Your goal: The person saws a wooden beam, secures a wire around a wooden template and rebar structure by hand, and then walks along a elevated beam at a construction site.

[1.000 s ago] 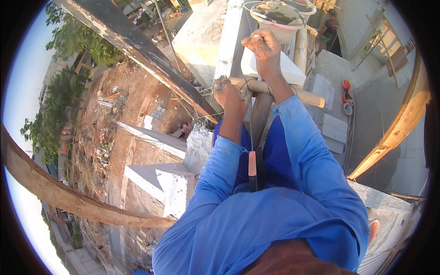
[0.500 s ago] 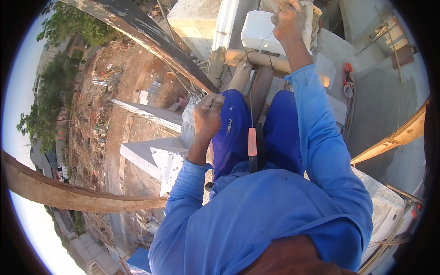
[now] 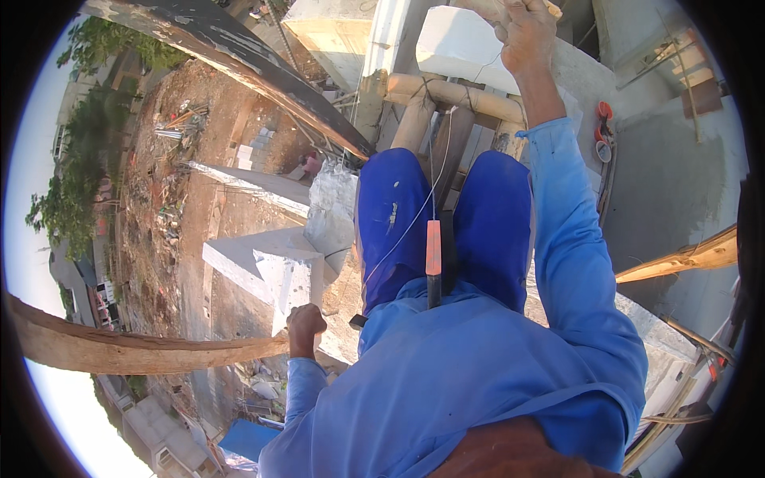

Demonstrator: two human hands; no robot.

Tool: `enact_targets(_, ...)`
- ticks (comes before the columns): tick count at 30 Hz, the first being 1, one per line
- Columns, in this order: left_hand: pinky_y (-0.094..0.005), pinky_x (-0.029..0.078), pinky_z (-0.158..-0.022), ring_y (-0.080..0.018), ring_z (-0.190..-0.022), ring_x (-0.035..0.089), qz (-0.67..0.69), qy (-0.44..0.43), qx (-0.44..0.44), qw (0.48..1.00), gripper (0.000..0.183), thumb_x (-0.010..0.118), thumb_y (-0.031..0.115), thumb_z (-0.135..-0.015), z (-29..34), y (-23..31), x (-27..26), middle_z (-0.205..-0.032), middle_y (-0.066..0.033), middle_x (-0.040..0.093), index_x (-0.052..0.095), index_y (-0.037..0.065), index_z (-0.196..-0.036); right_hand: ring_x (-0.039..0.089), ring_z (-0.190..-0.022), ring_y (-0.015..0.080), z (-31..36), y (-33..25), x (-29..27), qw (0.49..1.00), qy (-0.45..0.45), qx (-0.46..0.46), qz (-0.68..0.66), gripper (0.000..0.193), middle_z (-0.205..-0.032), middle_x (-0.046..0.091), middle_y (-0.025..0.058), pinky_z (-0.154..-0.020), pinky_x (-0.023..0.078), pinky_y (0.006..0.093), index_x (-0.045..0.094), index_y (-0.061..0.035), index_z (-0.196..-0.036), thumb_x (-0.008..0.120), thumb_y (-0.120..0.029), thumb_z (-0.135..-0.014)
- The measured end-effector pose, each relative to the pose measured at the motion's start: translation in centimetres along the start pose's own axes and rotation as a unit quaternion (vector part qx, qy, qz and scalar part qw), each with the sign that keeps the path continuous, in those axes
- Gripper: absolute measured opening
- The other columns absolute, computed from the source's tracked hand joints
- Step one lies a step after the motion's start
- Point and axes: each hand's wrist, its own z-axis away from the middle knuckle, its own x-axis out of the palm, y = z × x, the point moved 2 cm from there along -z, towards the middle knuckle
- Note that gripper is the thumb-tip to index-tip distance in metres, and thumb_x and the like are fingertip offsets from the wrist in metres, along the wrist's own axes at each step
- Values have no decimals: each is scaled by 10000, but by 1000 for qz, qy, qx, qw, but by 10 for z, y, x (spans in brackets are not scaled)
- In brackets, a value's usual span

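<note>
Holding up the right hand (image 3: 526, 36), fingers curled narrowly on a fine wire (image 3: 488, 64), beyond and to the right of an orange-handled tool (image 3: 433, 255). Clenching the left hand (image 3: 305, 320) into a fist well left of that tool, near the end of a timber beam (image 3: 159, 354), with anything inside the fist impossible to tell. Spreading both knees in blue trousers (image 3: 390, 199) either side of the tool, with a pale strand (image 3: 416, 217) crossing the left thigh, and facing a bamboo pole (image 3: 454, 95) beyond the tool.
</note>
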Motion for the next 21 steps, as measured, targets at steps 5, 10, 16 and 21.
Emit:
enact_targets(5,-343,503,-700,-314,-797,641,384,442,400,705,179,579,117,-841,43,131,-212,-884,-191,652,663,-2,-945,357,-505,38,27,12,23,995,-84,42,-13,73,-621,437,-36,-430,301,210,559,-67,-815,560,-114,-871)
enact_targets(10,-246,476,-599,-108,-704,570,572,408,470,534,367,584,287,-904,5,226,-329,-897,-84,640,618,-13,-1113,351,-512,31,50,12,57,992,-106,62,22,56,-643,448,-31,-425,289,213,579,-52,-837,558,-104,-847)
enact_targets(16,-245,466,-533,-124,-702,577,686,354,494,399,329,531,284,-930,40,245,-353,-902,-99,627,615,-19,-1027,442,-588,101,44,6,36,972,-120,-46,196,50,-676,492,22,-534,390,267,551,-26,-831,545,-75,-823)
enact_targets(21,-242,374,-462,-122,-575,525,774,188,487,359,405,407,313,-968,44,218,-370,-690,-109,610,590,-6,-800,533,-709,227,59,12,40,911,-190,-202,306,41,-762,539,101,-690,443,331,533,-19,-835,536,-58,-821)
